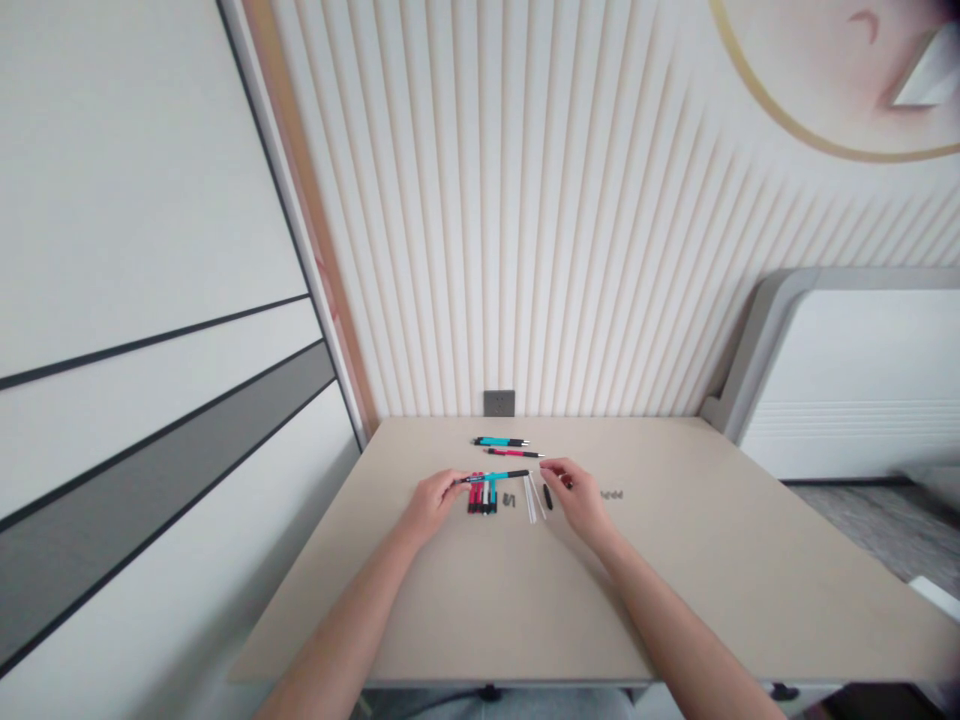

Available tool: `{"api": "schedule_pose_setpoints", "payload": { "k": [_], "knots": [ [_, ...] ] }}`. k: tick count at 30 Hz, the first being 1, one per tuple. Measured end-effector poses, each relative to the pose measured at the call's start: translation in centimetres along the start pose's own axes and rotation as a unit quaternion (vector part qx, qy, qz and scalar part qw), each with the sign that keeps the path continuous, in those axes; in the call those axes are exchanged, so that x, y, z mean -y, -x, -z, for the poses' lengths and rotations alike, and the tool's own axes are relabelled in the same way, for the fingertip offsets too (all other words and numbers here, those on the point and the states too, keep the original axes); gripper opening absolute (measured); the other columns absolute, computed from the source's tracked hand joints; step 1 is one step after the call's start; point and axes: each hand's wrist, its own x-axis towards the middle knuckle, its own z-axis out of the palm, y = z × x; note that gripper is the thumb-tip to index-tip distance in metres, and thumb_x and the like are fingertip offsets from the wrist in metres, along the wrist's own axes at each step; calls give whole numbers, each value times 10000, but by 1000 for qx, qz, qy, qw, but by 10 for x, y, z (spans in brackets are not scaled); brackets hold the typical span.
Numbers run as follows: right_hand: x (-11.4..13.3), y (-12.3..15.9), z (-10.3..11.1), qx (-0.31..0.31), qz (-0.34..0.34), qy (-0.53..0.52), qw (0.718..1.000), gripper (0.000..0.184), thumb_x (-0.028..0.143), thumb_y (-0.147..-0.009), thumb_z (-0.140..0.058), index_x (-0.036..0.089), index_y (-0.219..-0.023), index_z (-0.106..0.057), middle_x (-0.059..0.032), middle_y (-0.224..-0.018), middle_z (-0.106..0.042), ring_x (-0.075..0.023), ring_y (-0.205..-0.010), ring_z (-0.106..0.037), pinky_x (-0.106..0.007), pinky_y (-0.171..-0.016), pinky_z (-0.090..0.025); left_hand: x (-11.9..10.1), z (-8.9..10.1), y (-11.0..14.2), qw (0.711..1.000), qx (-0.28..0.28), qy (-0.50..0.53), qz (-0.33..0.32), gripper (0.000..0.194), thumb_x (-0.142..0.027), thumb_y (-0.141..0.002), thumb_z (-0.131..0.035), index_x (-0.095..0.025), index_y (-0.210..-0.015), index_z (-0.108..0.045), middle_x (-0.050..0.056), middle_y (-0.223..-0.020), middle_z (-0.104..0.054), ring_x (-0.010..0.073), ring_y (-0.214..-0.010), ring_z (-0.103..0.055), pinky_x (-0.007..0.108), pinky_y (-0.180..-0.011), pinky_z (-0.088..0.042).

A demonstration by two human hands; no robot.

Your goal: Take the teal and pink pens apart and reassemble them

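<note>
Ribbed wall [480,200] is rising behind the counter [480,610]. Lower centre: left hand [435,503] is pinching a blue pen [504,476]; right hand [579,494] is hovering half-curled near its right end, grasp unclear. Probably assembling; next move is calling for careful alignment.

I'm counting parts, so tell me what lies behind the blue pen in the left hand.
Behind the blue pen in the left hand, red, white and blue barrels show in a row. The stretch it crosses is covered and cannot be seen.
</note>
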Motion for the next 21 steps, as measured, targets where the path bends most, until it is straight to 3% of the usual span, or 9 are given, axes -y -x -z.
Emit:
{"api": "schedule_pose_setpoints", "payload": {
  "k": [8,11,16,21],
  "knots": [
    [-31,-20,67,-141,4,133,981,430,474,-899,-416,152,-1024,-670,-134,-1001,-681,-224,-830,-598,-340,-715,-466,2,1,0,1000,-3,-8,23,226,-307,-933,-491,-198,-1034,-662,22,-825,-714,160,-724,-632,258,-712,-480],
    [-54,-17,103,-118,-3,221,968,377,420,-864,-440,159,-996,-678,-122,-970,-678,-207,-765,-602,-351,-743,-463,3,1,-1,1000,-8,-8,22,225,-322,-929,-500,-196,-1021,-662,19,-807,-714,158,-706,-629,255,-703,-478],
    [-85,5,153,-24,-32,301,953,388,326,-802,-482,182,-1129,-632,-74,-886,-688,-206,-770,-621,-336,-759,-457,4,1,-2,1000,-5,-5,16,220,-328,-930,-501,-200,-1012,-660,15,-850,-720,154,-714,-638,246,-701,-478],
    [-87,20,155,53,-60,279,957,394,299,-780,-497,172,-1120,-651,-67,-862,-698,-202,-760,-630,-317,-734,-466,5,-1,-3,1000,0,-4,0,220,-320,-931,-503,-203,-1024,-664,17,-831,-715,160,-730,-646,250,-719,-488]
  ]
}}
